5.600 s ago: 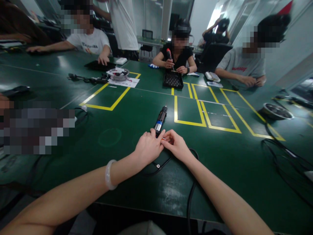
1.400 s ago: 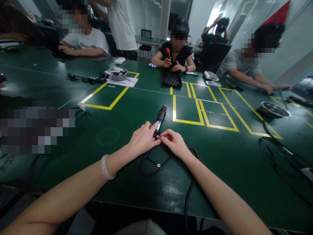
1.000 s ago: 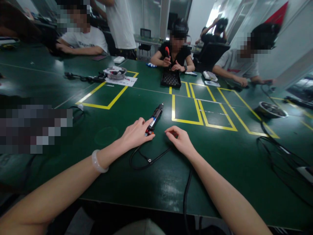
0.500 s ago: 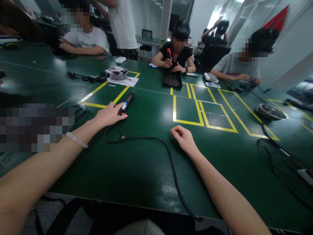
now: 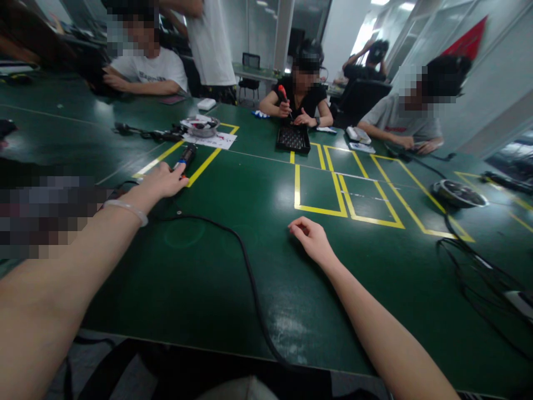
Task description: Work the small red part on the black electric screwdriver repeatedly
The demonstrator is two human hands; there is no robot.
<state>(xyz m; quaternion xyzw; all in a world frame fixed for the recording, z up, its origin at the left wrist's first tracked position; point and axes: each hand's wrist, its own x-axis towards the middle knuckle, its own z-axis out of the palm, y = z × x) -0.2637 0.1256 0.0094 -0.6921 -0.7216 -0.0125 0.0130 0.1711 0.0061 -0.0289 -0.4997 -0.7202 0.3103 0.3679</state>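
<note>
My left hand (image 5: 162,180) is closed round a black electric screwdriver (image 5: 188,157) inside the yellow-taped rectangle at the left. The tool's front end points away from me, and the palm hides its rear part. A black cable (image 5: 245,261) runs from beside that hand across the green table (image 5: 200,294) to the front edge. On the table to the right, my right hand (image 5: 310,236) rests with its fingers loosely curled in; I see nothing in it.
Behind the screwdriver are a clear bowl (image 5: 204,126) of small parts and a paper sheet (image 5: 222,141). Across the table a co-worker holds a red-handled tool (image 5: 283,93) over a black tray (image 5: 293,139). A round metal container (image 5: 458,194) and tangled cables (image 5: 462,266) lie at right.
My left hand has moved left and slightly away with the electric screwdriver, into the taped rectangle. The cable has shifted left after it. My right hand has stayed in place.
</note>
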